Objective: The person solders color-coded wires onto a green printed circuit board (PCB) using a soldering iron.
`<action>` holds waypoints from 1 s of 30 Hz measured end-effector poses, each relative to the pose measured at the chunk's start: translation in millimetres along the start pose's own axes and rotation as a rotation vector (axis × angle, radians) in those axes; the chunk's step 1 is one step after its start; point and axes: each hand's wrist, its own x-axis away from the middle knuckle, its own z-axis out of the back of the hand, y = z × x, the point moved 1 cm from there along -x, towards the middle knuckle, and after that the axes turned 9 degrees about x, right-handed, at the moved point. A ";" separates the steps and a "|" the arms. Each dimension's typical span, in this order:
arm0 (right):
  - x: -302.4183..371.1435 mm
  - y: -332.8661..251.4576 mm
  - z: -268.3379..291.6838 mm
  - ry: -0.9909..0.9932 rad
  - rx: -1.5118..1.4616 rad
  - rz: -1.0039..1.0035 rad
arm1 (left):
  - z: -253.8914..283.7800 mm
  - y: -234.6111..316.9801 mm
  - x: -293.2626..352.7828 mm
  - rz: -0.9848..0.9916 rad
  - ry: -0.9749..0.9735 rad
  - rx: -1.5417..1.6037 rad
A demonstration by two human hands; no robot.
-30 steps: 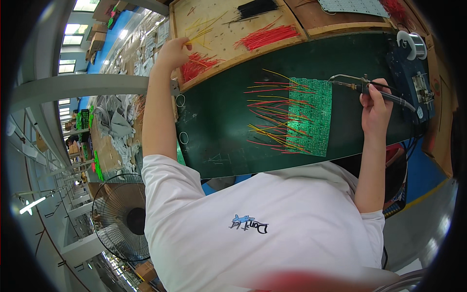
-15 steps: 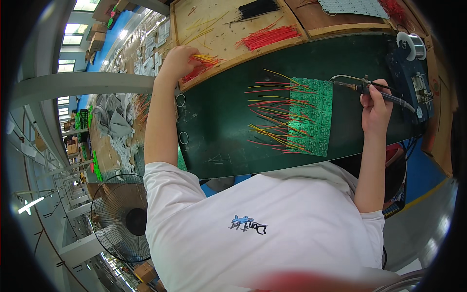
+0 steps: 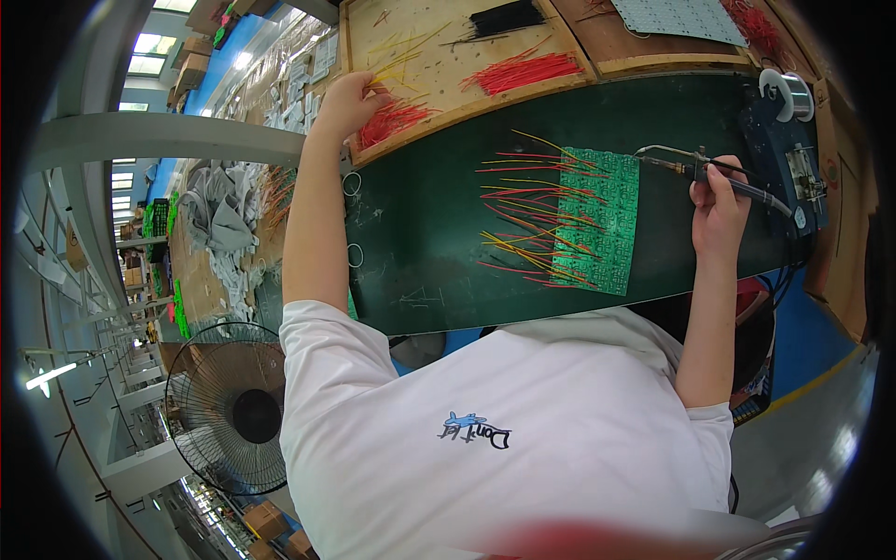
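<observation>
My left hand (image 3: 353,103) is over the left end of a wooden tray (image 3: 467,119). Its fingers are bent together beside a bundle of red wires (image 3: 392,121) and loose yellow wires (image 3: 399,75); what lies between the fingertips is hidden. In my right hand (image 3: 721,207) is a soldering iron (image 3: 689,171) with a thin bent metal tube along it. Its tip points left, near the far right corner of a green circuit board panel (image 3: 611,224). Rows of red and yellow wires (image 3: 518,201) extend from the panel leftward over the dark green work surface (image 3: 420,233).
Black wires (image 3: 504,19) and another red wire bundle (image 3: 527,73) lie in the tray. A solder spool (image 3: 789,95) sits on a blue unit (image 3: 793,159) at the right. Pale panels (image 3: 681,21) lie at the back; a fan (image 3: 254,415) stands at lower left.
My left hand has moved slightly away from the red bundle toward the yellow wires, uncovering more red. My right hand and the iron stay beside the panel. The whole view has shifted slightly.
</observation>
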 end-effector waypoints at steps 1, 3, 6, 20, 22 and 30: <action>0.3 0.3 0.6 -0.003 -0.006 0.000 | -2.0 -2.4 -0.8 0.044 -0.015 0.043; -0.4 0.1 0.2 -0.006 -0.014 0.000 | -5.1 -6.6 -2.0 0.084 -0.031 0.086; -1.7 -0.4 -0.6 -0.011 -0.024 -0.003 | -6.1 -13.9 -2.7 0.094 0.012 0.109; 0.8 -2.5 -0.1 0.018 0.018 -0.005 | -19.0 9.6 -7.8 0.117 -0.116 0.139; -1.1 -0.8 1.7 -0.032 -0.006 0.016 | -21.6 8.4 -11.2 0.061 -0.103 0.144; -1.7 -2.3 -0.6 -0.022 0.003 -0.020 | -39.2 9.4 -17.5 -0.099 -0.130 -0.021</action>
